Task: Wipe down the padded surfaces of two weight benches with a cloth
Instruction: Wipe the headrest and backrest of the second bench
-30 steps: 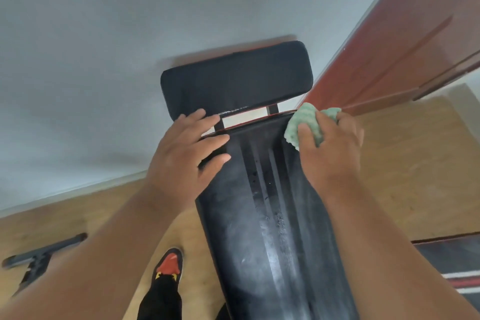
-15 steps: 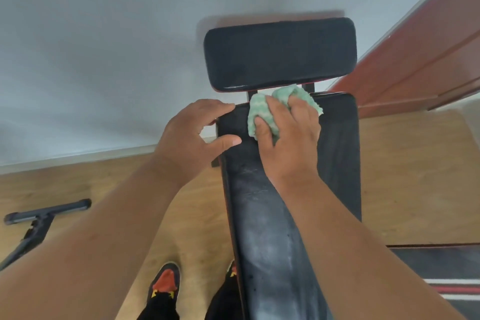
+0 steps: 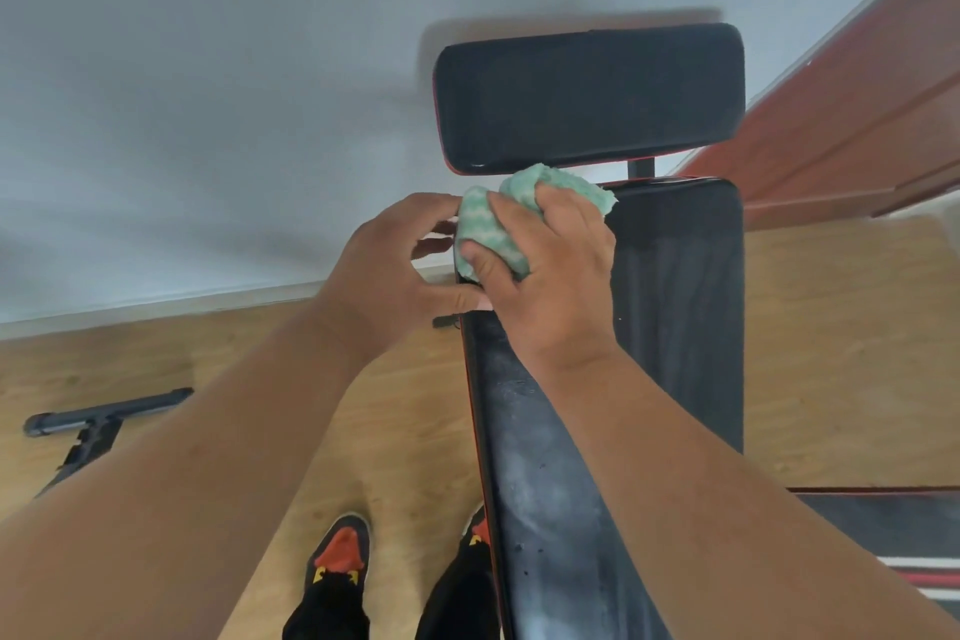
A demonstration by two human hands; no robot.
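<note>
Head view: right hand (image 3: 545,286) fingers (image 3: 519,218) clench cloth (image 3: 498,224) on bench pad (image 3: 675,301) corner, apparently touching left hand (image 3: 384,276).

Green-and-white cloth (image 3: 496,229), bunched into a wad, pressed on the far left corner of the long back pad (image 3: 675,307), spilling slightly over that pad's left edge and far edge. Back pad black with thin red piping, smeared pale and dusty along its near left part, darker and cleaner toward the far right. Separate black head pad (image 3: 589,99), rectangular with rounded corners, set crosswise just beyond the back pad's far edge, a narrow gap between.
</note>
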